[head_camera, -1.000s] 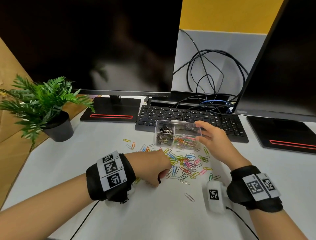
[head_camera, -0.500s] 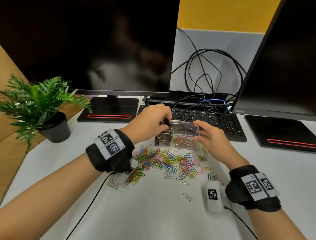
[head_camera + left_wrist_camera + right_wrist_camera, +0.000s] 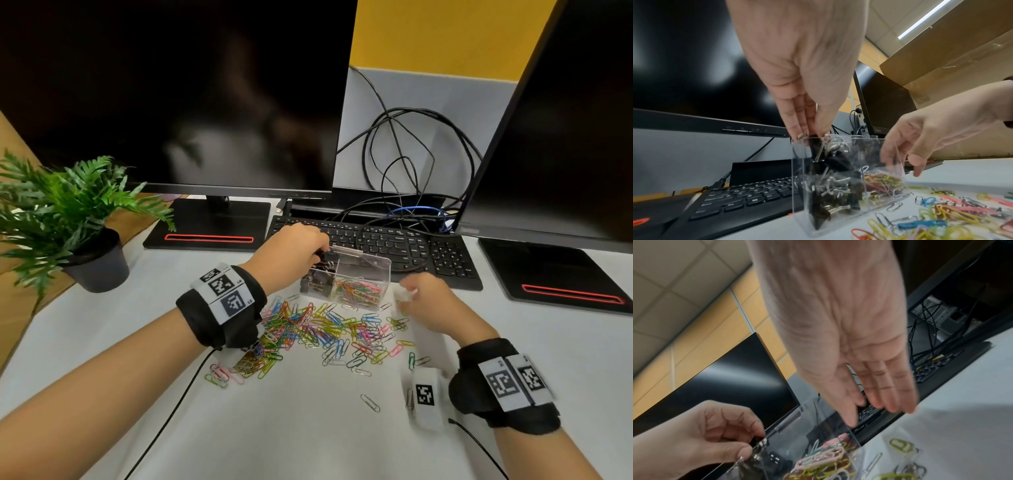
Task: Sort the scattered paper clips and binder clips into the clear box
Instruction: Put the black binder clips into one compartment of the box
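Note:
The clear box [image 3: 378, 262] stands in front of the keyboard. Its left compartment holds black binder clips [image 3: 317, 279] and its right one coloured paper clips [image 3: 359, 289]. My left hand [image 3: 320, 251] is over the left compartment's rim and pinches a black binder clip [image 3: 815, 147] between thumb and fingers [image 3: 801, 129]. My right hand [image 3: 407, 294] hovers just off the right end of the box [image 3: 795, 418], fingers [image 3: 890, 395] straight and relaxed, holding nothing. A wide pile of coloured paper clips [image 3: 325, 329] lies on the table in front of the box.
A black keyboard [image 3: 428, 246] with tangled cables [image 3: 411, 154] lies right behind the box. Two dark monitors on black bases [image 3: 209, 222] flank it. A potted plant [image 3: 68, 212] stands at the left. A lone silver paper clip [image 3: 370, 402] lies nearer me.
My left hand rose from the pile to the box's left compartment with a black binder clip. My right hand let go of the box's right end and drew back slightly.

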{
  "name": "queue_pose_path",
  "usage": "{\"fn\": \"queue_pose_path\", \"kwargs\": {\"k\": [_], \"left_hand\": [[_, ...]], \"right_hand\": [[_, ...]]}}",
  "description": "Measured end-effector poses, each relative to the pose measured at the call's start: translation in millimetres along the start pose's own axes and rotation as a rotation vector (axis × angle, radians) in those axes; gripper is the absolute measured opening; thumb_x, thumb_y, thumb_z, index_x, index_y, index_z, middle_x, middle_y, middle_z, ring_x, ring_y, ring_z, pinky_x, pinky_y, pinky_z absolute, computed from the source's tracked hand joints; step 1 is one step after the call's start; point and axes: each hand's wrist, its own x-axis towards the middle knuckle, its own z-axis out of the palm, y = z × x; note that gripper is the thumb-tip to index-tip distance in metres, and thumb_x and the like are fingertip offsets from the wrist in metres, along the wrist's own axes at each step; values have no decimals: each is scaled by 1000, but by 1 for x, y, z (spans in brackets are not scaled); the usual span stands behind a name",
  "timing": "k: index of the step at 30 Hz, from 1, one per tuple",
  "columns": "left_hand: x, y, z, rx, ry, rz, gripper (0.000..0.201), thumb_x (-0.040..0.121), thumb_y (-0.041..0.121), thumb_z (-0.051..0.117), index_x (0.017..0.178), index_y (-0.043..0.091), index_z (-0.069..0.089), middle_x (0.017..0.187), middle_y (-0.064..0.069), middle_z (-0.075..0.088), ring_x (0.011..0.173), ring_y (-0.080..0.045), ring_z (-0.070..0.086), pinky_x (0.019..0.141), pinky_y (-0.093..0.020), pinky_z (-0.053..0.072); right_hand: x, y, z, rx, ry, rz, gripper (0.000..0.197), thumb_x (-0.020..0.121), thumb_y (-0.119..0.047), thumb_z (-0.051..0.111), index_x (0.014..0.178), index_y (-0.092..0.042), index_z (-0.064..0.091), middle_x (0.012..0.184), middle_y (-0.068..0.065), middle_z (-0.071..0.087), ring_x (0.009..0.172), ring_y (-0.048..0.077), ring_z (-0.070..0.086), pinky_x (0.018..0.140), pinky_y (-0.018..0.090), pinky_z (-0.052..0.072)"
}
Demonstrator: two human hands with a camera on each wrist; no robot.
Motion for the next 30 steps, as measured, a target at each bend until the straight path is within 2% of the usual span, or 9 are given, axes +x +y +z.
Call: {"fn": "queue_pose_path", "kwargs": {"k": [2, 4, 6, 8, 11, 16, 21, 26, 30], "left_hand": [[1, -3, 0, 16, 7, -19, 25, 95, 12, 51, 117, 17, 64, 112, -3, 65, 102, -22, 60, 90, -36, 49], [2, -5, -1, -1, 43, -41, 25, 96, 10, 50, 115, 16, 65, 110, -5, 67, 101, -24, 62, 90, -38, 50], [2, -7, -3, -47, 107, -50, 24, 95, 10, 52, 112, 15, 67, 107, -5, 70, 100, -24, 63, 89, -37, 51], [2, -9, -4, -86, 194, -65, 22, 93, 12, 57, 109, 16, 70, 103, -3, 72, 97, -20, 64, 88, -35, 52], [4, -12, -8, -155, 265, -78, 19, 89, 15, 64, 106, 19, 71, 96, 0, 72, 90, -14, 64, 85, -29, 52], [7, -8, -5, -215, 107, -64, 17, 87, 10, 66, 103, 14, 71, 97, -2, 73, 88, -14, 67, 86, -33, 54], [10, -6, -3, -42, 36, -37, 20, 92, 17, 59, 109, 21, 69, 101, 2, 72, 96, -16, 65, 88, -35, 52], [9, -7, -3, 44, -19, 63, 26, 94, 18, 54, 115, 23, 70, 112, 3, 70, 106, -18, 61, 93, -34, 48], [5, -11, -1, -1, 25, 103, 25, 94, 20, 57, 116, 20, 69, 112, 3, 63, 95, -14, 60, 84, -26, 47]], "right_hand": [[-2, 1, 3, -71, -80, 12, 45, 88, -9, 61, 132, -10, 52, 135, 12, 47, 117, 28, 51, 81, 25, 38], [-3, -3, 4, -113, -122, -27, 35, 90, -7, 56, 125, -11, 59, 125, 11, 44, 105, 26, 54, 79, 25, 37], [-5, -8, 5, -127, -145, -77, 29, 92, -8, 51, 119, -12, 62, 111, 5, 41, 86, 18, 52, 73, 22, 37], [-7, -11, 7, -136, -163, -111, 29, 90, -6, 53, 117, -13, 64, 104, 2, 43, 79, 11, 48, 63, 19, 37], [-9, -16, 12, -176, -192, -140, 24, 88, -7, 58, 111, -11, 64, 95, 0, 51, 84, 16, 50, 63, 20, 39], [-14, -28, 15, -217, -253, -137, 26, 89, -8, 58, 114, -4, 60, 102, 7, 54, 87, 19, 52, 71, 26, 42], [-17, -27, 15, -212, -263, -136, 34, 89, -8, 56, 123, -12, 57, 109, 3, 53, 95, 21, 58, 80, 30, 49], [-18, -26, 14, -209, -255, -138, 32, 89, -10, 58, 120, -14, 59, 111, 3, 54, 96, 21, 59, 81, 31, 50], [-19, -28, 13, -208, -259, -139, 30, 89, -10, 58, 118, -13, 60, 111, 4, 56, 99, 22, 60, 82, 32, 51]]}}
